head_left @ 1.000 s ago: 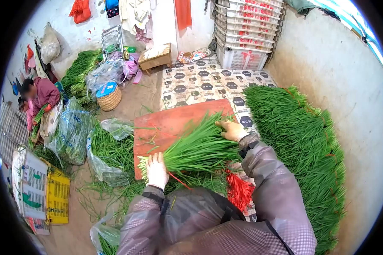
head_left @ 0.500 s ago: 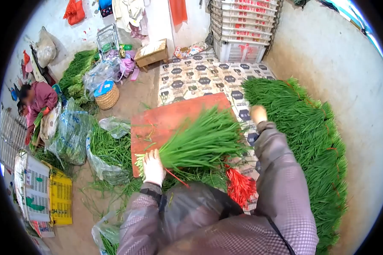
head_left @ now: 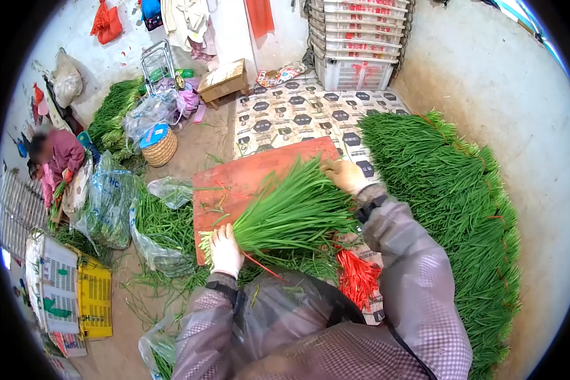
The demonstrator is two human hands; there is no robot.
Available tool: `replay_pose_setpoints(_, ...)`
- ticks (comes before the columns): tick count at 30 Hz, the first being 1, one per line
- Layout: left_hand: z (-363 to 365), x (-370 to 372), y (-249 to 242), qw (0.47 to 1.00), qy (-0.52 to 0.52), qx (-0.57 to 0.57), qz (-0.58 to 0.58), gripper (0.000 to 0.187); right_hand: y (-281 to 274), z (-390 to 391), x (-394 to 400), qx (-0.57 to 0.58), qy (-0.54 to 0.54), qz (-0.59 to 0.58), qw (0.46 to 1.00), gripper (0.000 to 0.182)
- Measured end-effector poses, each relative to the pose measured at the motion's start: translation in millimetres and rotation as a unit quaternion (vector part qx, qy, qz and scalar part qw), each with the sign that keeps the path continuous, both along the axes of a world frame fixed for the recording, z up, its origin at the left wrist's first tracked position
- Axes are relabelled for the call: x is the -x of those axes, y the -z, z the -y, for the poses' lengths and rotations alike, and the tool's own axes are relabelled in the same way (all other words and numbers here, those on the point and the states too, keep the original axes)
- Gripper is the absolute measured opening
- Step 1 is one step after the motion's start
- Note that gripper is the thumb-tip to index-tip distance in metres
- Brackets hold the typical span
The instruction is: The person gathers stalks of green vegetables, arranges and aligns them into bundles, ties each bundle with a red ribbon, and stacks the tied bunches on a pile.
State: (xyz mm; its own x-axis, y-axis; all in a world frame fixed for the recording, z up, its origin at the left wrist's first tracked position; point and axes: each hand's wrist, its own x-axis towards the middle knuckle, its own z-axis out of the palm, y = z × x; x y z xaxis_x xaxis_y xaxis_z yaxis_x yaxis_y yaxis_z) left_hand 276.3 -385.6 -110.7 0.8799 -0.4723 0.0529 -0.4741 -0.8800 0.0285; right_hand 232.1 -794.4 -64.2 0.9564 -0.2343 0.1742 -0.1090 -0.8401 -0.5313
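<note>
The left hand (head_left: 226,250) is closed around the pale root end of a bunch of green chives (head_left: 291,212) at the near edge of the red board (head_left: 247,174), and the right hand (head_left: 343,175) rests with bent fingers on the leafy tips near the board's far right corner. Red ties (head_left: 358,275) lie just right of the near edge. Farther off, a big chive pile (head_left: 449,190) lines the right wall, with a patterned mat (head_left: 297,114) and white crates (head_left: 358,38) at the back.
</note>
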Motion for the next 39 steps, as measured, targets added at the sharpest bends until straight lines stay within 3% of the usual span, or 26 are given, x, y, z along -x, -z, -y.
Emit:
replay_pose_setpoints(3,-0.2,-2.3,4.9,1.0,0.0,-0.004,0.008,0.081,34.9,-20.6,-31.5,0.138,-0.02,0.054,0.989,0.023)
replay_pose_setpoints(5,-2.0,-4.8,8.6,1.0,0.003,0.001,0.012,0.083,44.8,-26.2,-53.1,0.207,-0.031,-0.072,0.975,0.018)
replay_pose_setpoints(7,-0.5,-3.7,3.5,1.0,0.004,0.004,0.003,0.084,48.7,-22.3,-68.7,0.243,0.014,-0.087,0.966,0.016)
replay_pose_setpoints(8,-0.4,-2.1,-1.1,1.0,0.007,-0.002,-0.006,0.086,46.0,-7.5,-73.1,0.217,0.09,-0.078,0.969,0.017)
replay_pose_setpoints(9,-2.3,-1.3,0.0,1.0,0.005,-0.005,-0.007,0.085,44.6,14.1,-72.2,0.123,0.167,0.004,0.978,0.017)
replay_pose_setpoints(11,0.9,-4.2,1.4,1.0,0.001,-0.003,-0.004,0.085,-2.9,26.3,-46.1,-0.053,0.166,0.047,0.984,0.029)
replay_pose_setpoints(13,0.6,-4.1,1.7,1.0,-0.002,-0.005,-0.009,0.085,-16.4,40.5,-34.1,-0.274,0.046,-0.173,0.945,0.034)
replay_pose_setpoints(15,2.5,-5.3,-0.5,1.0,-0.002,-0.004,-0.011,0.084,-32.2,28.6,-11.9,-0.164,-0.063,-0.275,0.945,0.038)
replay_pose_setpoints(16,2.6,-5.0,-0.9,1.0,-0.005,-0.006,-0.015,0.084,-21.4,16.7,-4.1,-0.047,-0.131,-0.177,0.974,0.042)
replay_pose_setpoints(18,-2.3,-7.8,8.3,1.0,0.008,-0.017,0.008,0.096,-7.0,-22.1,3.3,0.033,-0.096,-0.234,0.967,0.048)
replay_pose_setpoints(19,-3.5,-9.4,14.2,0.999,0.014,-0.022,0.02,0.103,-0.7,-40.3,7.4,0.05,-0.102,-0.212,0.97,0.039)
replay_pose_setpoints(22,-6.5,-9.5,23.5,0.998,0.025,-0.017,0.048,0.103,44.6,-54.9,-0.2,0.202,-0.088,-0.189,0.957,0.023)
replay_pose_setpoints(23,-8.3,-7.2,22.8,0.999,0.022,-0.011,0.044,0.093,48.6,-51.2,-3.7,0.232,-0.071,-0.196,0.95,0.021)
replay_pose_setpoints(26,-2.1,-2.4,12.6,0.999,0.016,0.008,0.039,0.072,38.4,-38.1,-15.2,0.222,-0.016,-0.161,0.962,0.017)
replay_pose_setpoints(29,-1.3,1.9,5.9,0.999,0.015,0.021,0.031,0.07,23.2,-29.3,-26.7,0.259,-0.012,-0.155,0.953,0.014)
replay_pose_setpoints(33,-4.4,-1.6,18.2,0.999,0.013,0.021,0.047,0.069,8.6,14.2,-35.7,0.233,0.118,-0.131,0.956,0.014)
replay_pose_setpoints(34,-4.1,-2.4,19.2,0.998,0.012,0.023,0.049,0.069,0.0,25.3,-35.5,0.191,0.139,-0.145,0.961,0.022)
replay_pose_setpoints(37,-4.3,-4.7,19.4,0.998,0.012,0.027,0.048,0.069,-4.0,5.6,-29.8,0.082,0.083,0.01,0.993,0.037)
replay_pose_setpoints(38,-3.8,-4.8,19.0,0.998,0.011,0.028,0.047,0.069,-6.3,-6.5,-25.2,0.121,-0.004,-0.036,0.992,0.048)
replay_pose_setpoints(39,-3.2,-4.3,16.7,0.999,0.011,0.031,0.042,0.07,6.2,-22.7,-21.0,0.157,-0.059,0.02,0.986,0.037)
